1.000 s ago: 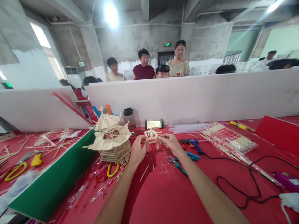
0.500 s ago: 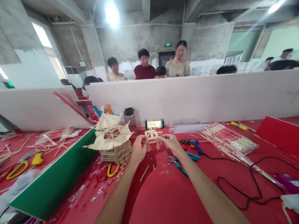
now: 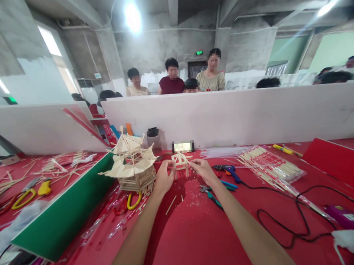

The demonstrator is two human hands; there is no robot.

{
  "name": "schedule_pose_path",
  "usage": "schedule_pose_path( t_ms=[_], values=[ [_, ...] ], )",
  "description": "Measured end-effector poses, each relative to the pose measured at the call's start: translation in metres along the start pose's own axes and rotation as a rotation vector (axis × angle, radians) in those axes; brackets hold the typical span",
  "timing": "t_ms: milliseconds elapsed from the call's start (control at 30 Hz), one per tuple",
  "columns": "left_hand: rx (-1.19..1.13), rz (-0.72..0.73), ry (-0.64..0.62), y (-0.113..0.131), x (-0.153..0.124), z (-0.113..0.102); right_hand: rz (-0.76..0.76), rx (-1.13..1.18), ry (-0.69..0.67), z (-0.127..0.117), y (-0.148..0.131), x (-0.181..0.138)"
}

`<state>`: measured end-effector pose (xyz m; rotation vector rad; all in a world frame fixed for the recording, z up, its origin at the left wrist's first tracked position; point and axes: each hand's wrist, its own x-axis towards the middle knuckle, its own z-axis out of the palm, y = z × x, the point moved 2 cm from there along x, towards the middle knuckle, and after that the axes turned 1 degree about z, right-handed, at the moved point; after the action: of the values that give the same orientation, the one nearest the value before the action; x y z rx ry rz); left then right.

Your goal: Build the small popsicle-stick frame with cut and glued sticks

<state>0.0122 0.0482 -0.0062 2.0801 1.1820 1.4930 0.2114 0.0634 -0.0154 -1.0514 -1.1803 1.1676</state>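
A small pavilion frame of pale wooden sticks stands upright on the red table, its roof sticks meeting at a peak. My left hand is closed on its left side, thumb and fingers at a post. On the other side my right hand pinches a short wooden stick against the frame's upper right corner; the fingers partly cover it. To the left stands a larger two-tiered stick pavilion. Loose cut sticks lie in front of the frame.
Right of my hands lie green-handled pliers, a blue glue gun with a black cable, and packed sticks. A green board and yellow-handled scissors are at left. Behind are a bottle and a white partition with people beyond.
My hands and the small frame stay almost still. Beyond the partition, people have shifted slightly, and one at the far right has moved further right.
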Motion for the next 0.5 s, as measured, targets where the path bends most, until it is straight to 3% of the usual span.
schedule_pose_path(
  t_ms=[500],
  values=[
    [-0.004, -0.002, 0.000, 0.0034, -0.0006, -0.0010, -0.032, 0.002, -0.030, -0.0031, -0.0045, -0.0019]
  ],
)
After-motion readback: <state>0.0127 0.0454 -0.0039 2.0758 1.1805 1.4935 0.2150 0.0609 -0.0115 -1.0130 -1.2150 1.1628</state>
